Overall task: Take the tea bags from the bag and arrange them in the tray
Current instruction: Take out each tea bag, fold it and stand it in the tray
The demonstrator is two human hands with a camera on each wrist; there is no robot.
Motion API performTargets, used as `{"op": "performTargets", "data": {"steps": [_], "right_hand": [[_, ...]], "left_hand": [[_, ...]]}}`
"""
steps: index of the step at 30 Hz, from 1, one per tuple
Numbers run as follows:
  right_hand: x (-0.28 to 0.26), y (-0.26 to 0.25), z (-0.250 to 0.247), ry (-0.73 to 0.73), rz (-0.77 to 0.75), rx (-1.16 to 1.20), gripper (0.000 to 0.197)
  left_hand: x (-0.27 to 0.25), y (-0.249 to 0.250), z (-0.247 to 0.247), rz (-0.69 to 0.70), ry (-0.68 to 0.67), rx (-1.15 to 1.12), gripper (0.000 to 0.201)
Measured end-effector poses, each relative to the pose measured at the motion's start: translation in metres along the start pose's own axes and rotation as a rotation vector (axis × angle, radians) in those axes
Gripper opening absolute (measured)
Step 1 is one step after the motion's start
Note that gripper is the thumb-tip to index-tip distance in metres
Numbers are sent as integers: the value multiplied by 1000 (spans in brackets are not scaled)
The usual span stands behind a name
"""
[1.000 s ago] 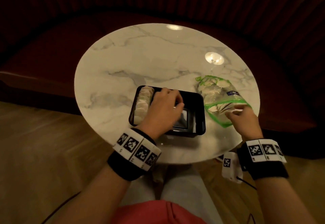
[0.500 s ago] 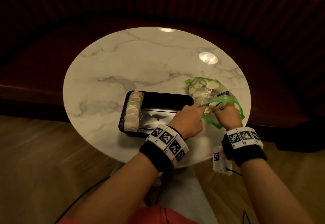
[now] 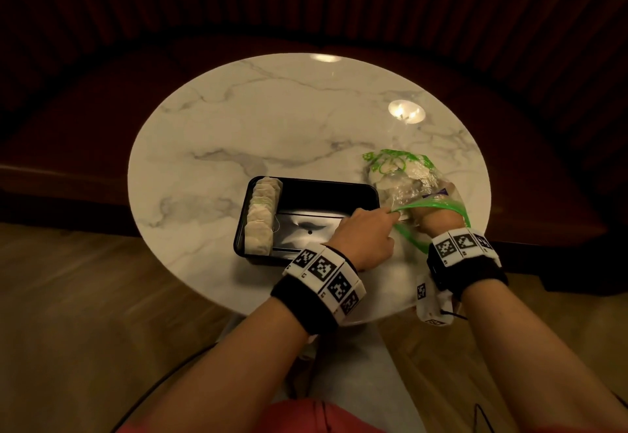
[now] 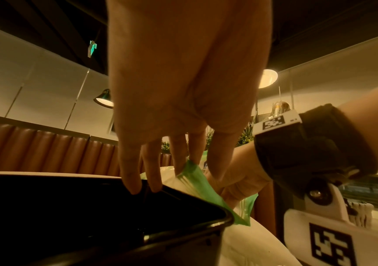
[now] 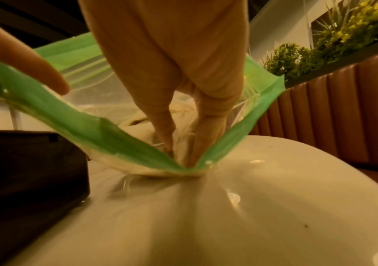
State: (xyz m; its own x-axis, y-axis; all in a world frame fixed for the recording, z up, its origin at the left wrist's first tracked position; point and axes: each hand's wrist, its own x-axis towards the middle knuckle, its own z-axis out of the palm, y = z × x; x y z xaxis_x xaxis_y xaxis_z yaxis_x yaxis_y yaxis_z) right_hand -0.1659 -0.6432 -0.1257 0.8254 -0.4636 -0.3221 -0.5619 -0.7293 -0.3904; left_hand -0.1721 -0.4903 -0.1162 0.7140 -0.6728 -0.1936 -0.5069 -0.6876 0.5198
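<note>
A clear plastic bag with a green zip rim lies on the round marble table, right of a black tray. A row of white tea bags stands along the tray's left end. My left hand pinches the bag's green rim and pulls it open beside the tray's right edge. My right hand is inside the bag mouth, its fingers closing on a tea bag in there. The rest of the tea bags show through the plastic.
A curved dark red bench wraps round the far side of the table. Wooden floor lies to the left and below. Green plants sit on a ledge behind the seat. My lap is under the near table edge.
My left hand left the tray and crossed right to take hold of the bag's green rim. My right hand went from the bag's mouth to deep inside it.
</note>
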Motion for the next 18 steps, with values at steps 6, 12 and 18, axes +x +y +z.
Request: {"op": "performTargets", "data": {"steps": [6, 12, 18], "right_hand": [[8, 11, 10, 225, -13, 30, 39], [-23, 8, -5, 258, -56, 97, 32], [-53, 11, -26, 244, -164, 140, 51]], "left_hand": [[-3, 1, -5, 10, 19, -101, 41], [-6, 7, -17, 14, 66, -229, 44], [-11, 15, -28, 7, 127, -329, 49]]}}
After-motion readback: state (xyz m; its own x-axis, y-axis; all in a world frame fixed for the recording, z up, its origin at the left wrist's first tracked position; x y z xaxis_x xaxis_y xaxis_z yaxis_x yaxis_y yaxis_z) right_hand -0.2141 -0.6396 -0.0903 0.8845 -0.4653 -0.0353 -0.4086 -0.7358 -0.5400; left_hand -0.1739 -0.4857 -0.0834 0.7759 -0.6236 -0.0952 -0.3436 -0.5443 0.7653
